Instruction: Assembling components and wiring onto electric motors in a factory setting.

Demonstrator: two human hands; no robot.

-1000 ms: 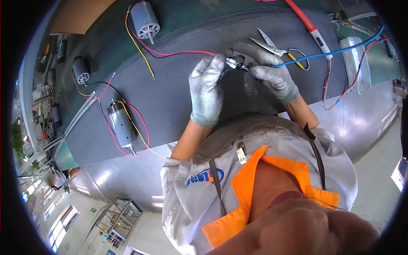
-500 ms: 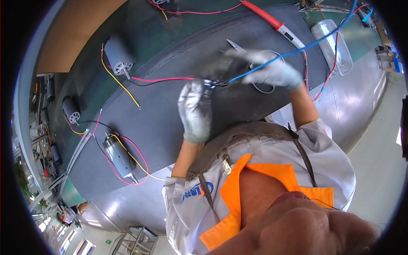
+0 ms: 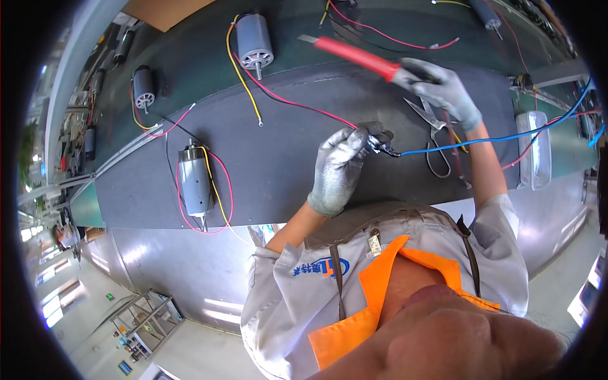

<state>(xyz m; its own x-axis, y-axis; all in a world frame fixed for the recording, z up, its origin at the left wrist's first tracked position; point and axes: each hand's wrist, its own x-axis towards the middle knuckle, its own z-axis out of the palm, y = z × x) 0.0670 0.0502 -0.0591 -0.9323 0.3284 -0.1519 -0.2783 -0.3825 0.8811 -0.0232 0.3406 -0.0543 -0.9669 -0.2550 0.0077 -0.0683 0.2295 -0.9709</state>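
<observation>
My left hand (image 3: pixel 339 168), in a grey-white work glove, pinches a dark, shiny wire joint (image 3: pixel 378 144). A pink-red wire (image 3: pixel 304 106) runs from that joint to a grey cylindrical motor (image 3: pixel 254 39) at the far left. The blue wire (image 3: pixel 481 141) leaves the joint toward the right, past my right forearm. My gloved right hand (image 3: pixel 443 88) is closed round the rear of a red pen-shaped tool (image 3: pixel 358 58), raised over the bench, its flat metal tip pointing left. Just below that hand lie metal scissors (image 3: pixel 434 126), their blades apart.
Another grey motor (image 3: pixel 195 180) with yellow and pink wires lies near the bench edge at left. A smaller motor (image 3: pixel 144 88) stands farther back. A clear plastic tray (image 3: pixel 535 152) sits at the right. Loose pink wire (image 3: pixel 392 35) lies at the back of the dark bench mat (image 3: pixel 266 171).
My right hand, blurred beside the scissors before, now holds the red tool, lifted off the bench. My left hand keeps the wire joint. The whole view has shifted.
</observation>
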